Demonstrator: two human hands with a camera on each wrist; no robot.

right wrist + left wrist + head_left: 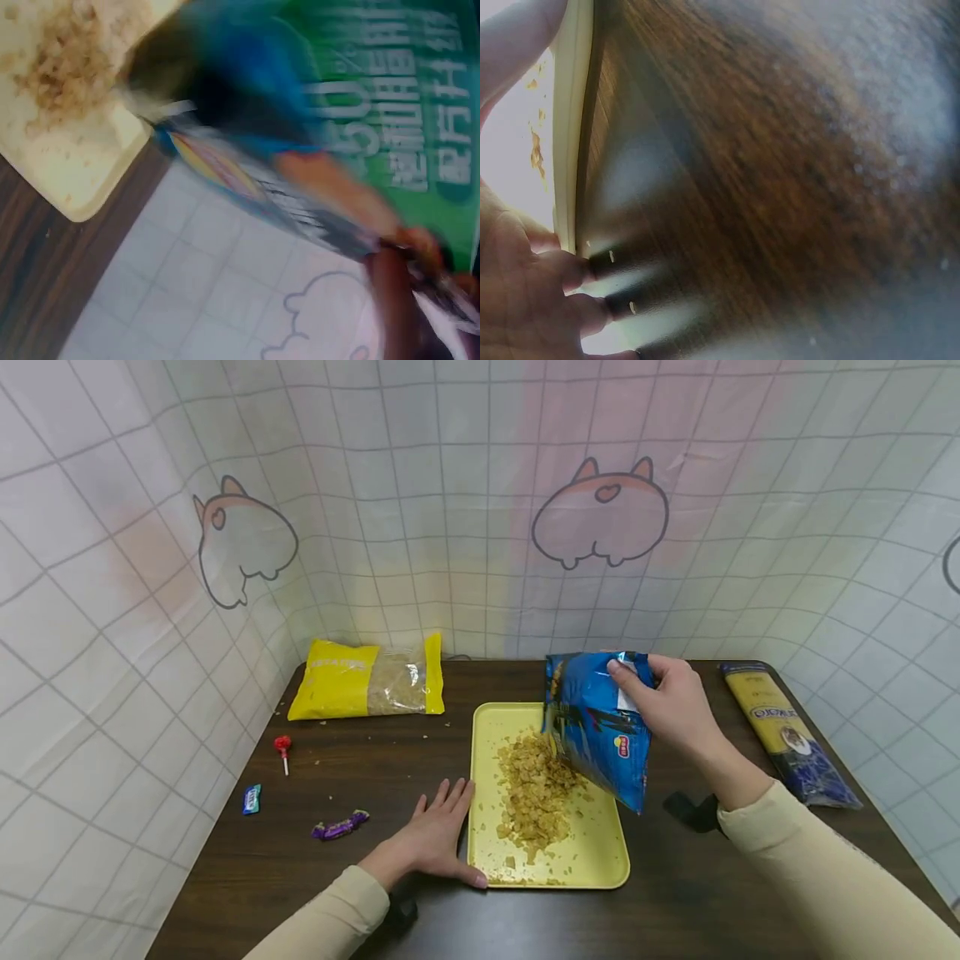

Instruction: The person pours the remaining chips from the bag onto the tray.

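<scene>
My right hand point(678, 706) pinches the upper corner of a blue chip bag point(600, 714), thumb on its near face. The bag hangs tilted, its mouth low over a yellow tray point(603, 860). Crushed chips point(536, 797) lie heaped along the middle of the tray, with small crumbs scattered around them. In the right wrist view the bag's green and blue side point(360, 97) is blurred. My left hand point(435, 835) lies with fingers spread at the tray's left side, thumb at the near left corner. The left wrist view shows its fingertips by the tray's rim point(571, 150).
A yellow bag with a clear window point(367, 681) lies at the back left. Left on the dark table are a red lollipop point(282, 744), a small blue packet point(252, 799) and a purple wrapped candy point(341, 825). A long pasta packet point(787, 735) lies at the right edge.
</scene>
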